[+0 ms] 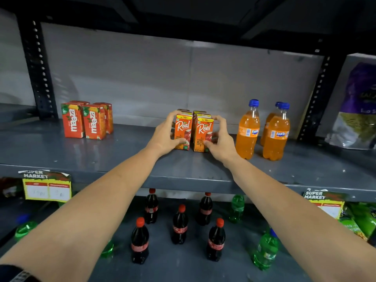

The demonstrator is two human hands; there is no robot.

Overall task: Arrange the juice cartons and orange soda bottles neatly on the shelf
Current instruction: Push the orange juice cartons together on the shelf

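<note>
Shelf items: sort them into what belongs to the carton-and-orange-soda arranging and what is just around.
Job:
- Real apple juice cartons, left hand and right hand on them
- Maaza cartons
- Fanta bottles
- grey shelf

Just around:
- cola bottles below
- green bottles below
- price tag
- purple pouch at right

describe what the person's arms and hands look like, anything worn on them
Both arms are bare from the forearm to the fingers: no sleeves, no gloves, and no rings that I can make out on the left hand or right hand. The one thing worn is a dark band at the bottom left corner, on the left arm, with a pale patterned patch.
</note>
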